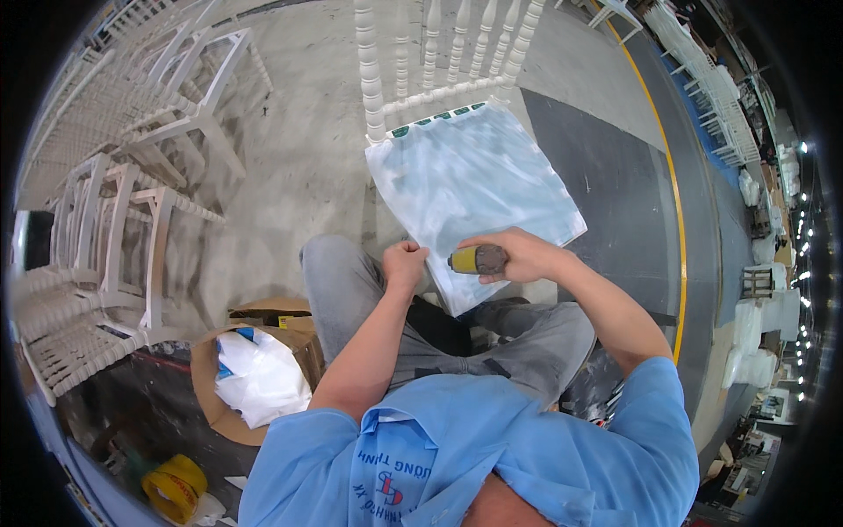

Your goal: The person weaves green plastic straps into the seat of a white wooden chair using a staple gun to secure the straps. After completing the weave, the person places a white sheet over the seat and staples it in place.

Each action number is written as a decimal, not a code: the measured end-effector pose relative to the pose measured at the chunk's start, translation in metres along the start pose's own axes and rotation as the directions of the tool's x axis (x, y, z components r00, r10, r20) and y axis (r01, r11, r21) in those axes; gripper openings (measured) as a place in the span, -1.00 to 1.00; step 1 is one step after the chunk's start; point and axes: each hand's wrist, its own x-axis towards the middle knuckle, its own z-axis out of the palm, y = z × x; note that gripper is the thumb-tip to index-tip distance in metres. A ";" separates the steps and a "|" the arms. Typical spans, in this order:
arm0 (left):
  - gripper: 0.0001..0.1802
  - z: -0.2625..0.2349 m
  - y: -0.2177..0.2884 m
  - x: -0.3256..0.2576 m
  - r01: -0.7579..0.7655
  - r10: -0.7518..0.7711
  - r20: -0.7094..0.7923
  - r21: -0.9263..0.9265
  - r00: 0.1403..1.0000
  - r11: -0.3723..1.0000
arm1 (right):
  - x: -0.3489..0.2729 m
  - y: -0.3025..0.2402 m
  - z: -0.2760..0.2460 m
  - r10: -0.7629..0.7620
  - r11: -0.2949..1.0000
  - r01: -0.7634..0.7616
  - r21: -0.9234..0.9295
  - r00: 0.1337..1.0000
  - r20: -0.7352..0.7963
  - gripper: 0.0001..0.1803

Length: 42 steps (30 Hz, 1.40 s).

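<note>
A white chair with turned spindles (369, 70) stands before me, its seat covered by a pale blue, glossy plastic sheet (479, 180). Green patches (443, 116) show along the seat's rear edge. My left hand (404, 266) is closed in a pinch at the seat's left front edge, touching the sheet's border; whatever its fingertips grip is hidden. Wrapped round a hand tool with a yellow-green body and a dark brown end (479, 259), my right hand (518, 255) holds it just over the front of the seat. The tool's working end and exact kind cannot be made out.
White chair frames (158, 237) crowd the left side. By my left knee sits an open cardboard box (206, 386) with white plastic bags (263, 378) inside. A yellow roll (174, 487) lies at lower left. On the right, a yellow floor line (680, 237) runs past more white furniture (711, 97).
</note>
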 end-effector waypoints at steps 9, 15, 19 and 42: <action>-0.93 0.003 -0.004 0.004 0.003 -0.002 0.022 -0.035 1.000 0.999 | 0.050 0.018 0.009 -0.001 0.999 0.007 -0.053 0.995 0.102 -0.28; -0.94 0.002 -0.006 0.009 0.019 -0.018 0.044 -0.011 0.999 1.000 | 0.065 0.019 0.010 -0.051 0.991 0.066 -0.120 0.991 0.126 -0.27; -0.92 0.002 -0.006 0.010 0.018 -0.016 0.066 -0.029 0.998 0.999 | 0.070 0.023 0.012 -0.063 0.987 0.082 -0.139 0.989 0.133 -0.28; -0.63 -0.003 0.049 0.037 0.049 -0.027 -0.094 0.238 0.995 0.970 | -0.009 0.006 -0.015 0.029 0.991 -0.006 0.137 0.985 -0.173 -0.31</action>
